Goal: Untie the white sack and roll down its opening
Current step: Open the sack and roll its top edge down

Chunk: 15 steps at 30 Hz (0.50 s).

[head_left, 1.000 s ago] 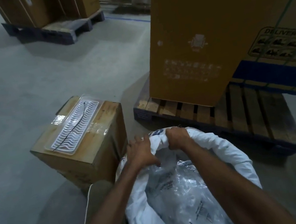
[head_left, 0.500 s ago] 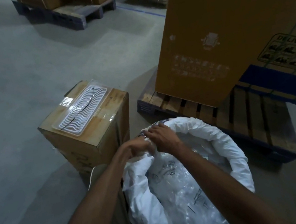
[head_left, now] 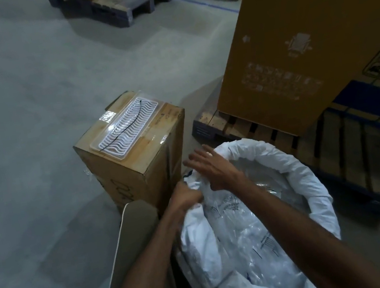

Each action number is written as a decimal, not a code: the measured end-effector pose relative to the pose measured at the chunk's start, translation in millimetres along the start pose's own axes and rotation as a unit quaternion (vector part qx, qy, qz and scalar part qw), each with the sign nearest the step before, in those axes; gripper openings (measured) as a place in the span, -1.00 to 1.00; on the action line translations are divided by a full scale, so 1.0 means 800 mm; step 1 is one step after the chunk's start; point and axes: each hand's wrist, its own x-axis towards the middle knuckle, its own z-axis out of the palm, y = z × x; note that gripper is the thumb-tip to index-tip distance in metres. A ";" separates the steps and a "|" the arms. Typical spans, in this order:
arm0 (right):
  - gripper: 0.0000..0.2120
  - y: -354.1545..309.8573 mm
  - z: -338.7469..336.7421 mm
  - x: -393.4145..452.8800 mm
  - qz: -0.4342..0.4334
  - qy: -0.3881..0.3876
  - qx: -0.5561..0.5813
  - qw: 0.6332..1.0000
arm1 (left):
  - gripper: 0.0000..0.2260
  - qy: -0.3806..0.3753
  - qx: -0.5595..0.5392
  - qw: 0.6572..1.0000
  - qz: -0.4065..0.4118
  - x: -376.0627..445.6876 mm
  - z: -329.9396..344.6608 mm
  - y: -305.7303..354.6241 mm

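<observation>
White sack [head_left: 317, 198] stands open on the floor [head_left: 18, 121] at 5 o'clock of frame, its rim rolled down along the far and right edge (clear plastic packets [head_left: 248, 234] visible inside). Left hand [head_left: 187, 196] grips the unrolled rim at the sack's 10 o'clock; right hand [head_left: 212, 165] hovers just beyond it, fingers spread, holding nothing. Cardboard box [head_left: 136, 157] stands beside the sack at 10 o'clock.

I can't see the left hand's [head_left: 187, 195] fingertips; they're buried in the white sack's [head_left: 315, 186] rim. The sack's base runs off the bottom edge, and the print on its clear inner bags [head_left: 245, 229] is too blurred to read.
</observation>
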 end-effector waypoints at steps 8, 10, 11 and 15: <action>-0.71 -0.032 0.017 0.027 -0.011 -0.080 -0.037 0.996 | -0.06 -0.017 0.051 0.996 -0.071 -0.017 -0.006 -0.017; -0.67 -0.035 0.008 0.039 0.031 -0.136 -0.053 0.989 | 0.21 0.050 0.157 0.984 -0.066 -0.041 0.003 -0.037; -0.60 -0.037 0.004 0.043 0.051 -0.167 -0.063 0.983 | 0.21 0.073 0.193 0.976 -0.067 -0.050 0.009 -0.047; -0.48 -0.049 -0.003 0.050 0.056 -0.196 -0.054 0.977 | -0.20 0.083 0.054 0.990 -0.096 -0.057 0.030 -0.059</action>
